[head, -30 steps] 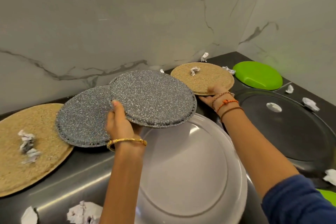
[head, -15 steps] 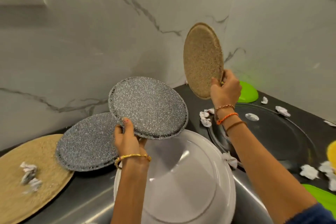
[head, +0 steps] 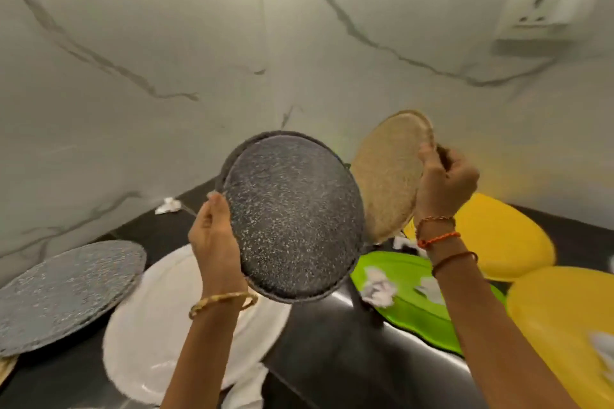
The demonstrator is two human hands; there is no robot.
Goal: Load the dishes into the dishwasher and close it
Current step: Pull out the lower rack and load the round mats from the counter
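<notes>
Hands are lifting two plates: the left hand (head: pixel 216 239) is pinching the speckled grey plate (head: pixel 292 216) at its left rim, the right hand (head: pixel 443 183) is gripping the tan plate (head: pixel 388 176) at its right edge. Keeping both tilted apart is likely preventing knocks; no dishwasher is showing.

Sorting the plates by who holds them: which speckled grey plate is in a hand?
The darker grey plate, tilted up in the left hand; the paler one lies flat on the counter.

Both hands raised (left (head: pixel 212 236), right (head: pixel 443 183)), gripping.
</notes>
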